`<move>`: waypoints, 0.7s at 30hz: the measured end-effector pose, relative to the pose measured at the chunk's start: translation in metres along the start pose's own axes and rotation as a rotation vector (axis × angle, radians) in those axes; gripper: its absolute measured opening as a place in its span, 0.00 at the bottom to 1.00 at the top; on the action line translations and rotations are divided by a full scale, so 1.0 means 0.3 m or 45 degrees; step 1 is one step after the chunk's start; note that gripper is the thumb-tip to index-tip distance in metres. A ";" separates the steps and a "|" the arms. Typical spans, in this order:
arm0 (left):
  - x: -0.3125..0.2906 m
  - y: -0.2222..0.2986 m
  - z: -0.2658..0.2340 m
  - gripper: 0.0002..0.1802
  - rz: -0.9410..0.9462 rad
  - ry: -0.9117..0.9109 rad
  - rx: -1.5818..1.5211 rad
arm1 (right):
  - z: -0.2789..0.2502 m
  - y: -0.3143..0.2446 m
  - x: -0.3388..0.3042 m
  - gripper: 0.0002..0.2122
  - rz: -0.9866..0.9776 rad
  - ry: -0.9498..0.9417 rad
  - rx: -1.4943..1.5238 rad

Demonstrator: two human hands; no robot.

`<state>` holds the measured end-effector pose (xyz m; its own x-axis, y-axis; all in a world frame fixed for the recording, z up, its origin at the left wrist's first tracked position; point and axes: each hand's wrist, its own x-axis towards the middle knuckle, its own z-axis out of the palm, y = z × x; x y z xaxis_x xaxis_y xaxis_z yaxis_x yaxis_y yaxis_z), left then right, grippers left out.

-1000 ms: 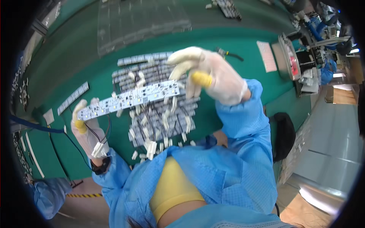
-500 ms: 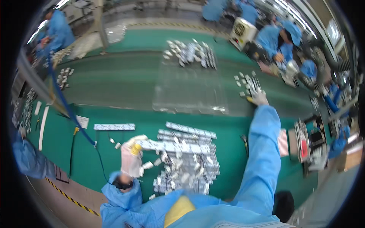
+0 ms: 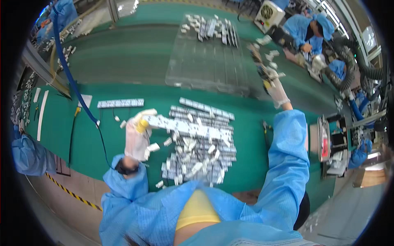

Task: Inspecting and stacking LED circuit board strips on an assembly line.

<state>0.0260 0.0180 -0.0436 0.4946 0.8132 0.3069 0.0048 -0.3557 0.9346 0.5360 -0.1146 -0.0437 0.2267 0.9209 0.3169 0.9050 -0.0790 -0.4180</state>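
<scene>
My left hand, in a pale glove with yellow at the fingertips, is closed on the left end of a long white strip with dark marks. That strip lies across a pile of similar strips with wires and small white connectors. My right arm reaches far forward over the belt. There my gloved right hand is closed around a bundle of dark, narrow strips with white connectors dangling from it. Motion smears the bundle slightly.
A clear plastic sheet lies on the dark belt, with more strips at its far end. One separate strip rests left on the green table. Pliers lie right. A blue hose hangs left. Co-workers sit beyond.
My right hand, earlier down at the strips on the belt, now holds a bundle raised and tilted. The view has shifted, moving the table upward in the picture. My left hand keeps its strip.
</scene>
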 end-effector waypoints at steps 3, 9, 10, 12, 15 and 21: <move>-0.016 -0.007 0.006 0.18 -0.195 0.123 -0.470 | 0.043 -0.454 -0.011 0.12 0.055 -0.312 0.599; -0.060 0.003 -0.079 0.25 -0.151 0.197 -0.351 | 0.273 -0.542 -0.073 0.15 -0.599 -0.137 -0.780; -0.079 0.010 -0.084 0.25 -0.155 0.199 -0.344 | 0.271 -0.546 -0.079 0.15 -0.601 -0.138 -0.772; -0.103 0.026 -0.094 0.25 -0.164 0.232 -0.676 | 0.257 -0.545 -0.076 0.15 -0.566 -0.208 -0.425; -0.121 0.021 -0.099 0.25 -0.175 0.259 -0.684 | 0.227 -0.542 -0.068 0.22 -0.516 -0.360 -0.217; -0.130 0.018 -0.085 0.27 -0.159 0.227 -0.446 | 0.153 -0.529 -0.040 0.32 -0.197 -0.638 0.484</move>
<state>-0.0155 -0.0039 -0.0460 0.3505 0.9181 0.1850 -0.2564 -0.0959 0.9618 0.3731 -0.0956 -0.0201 -0.1746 0.9846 0.0004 0.7026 0.1249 -0.7005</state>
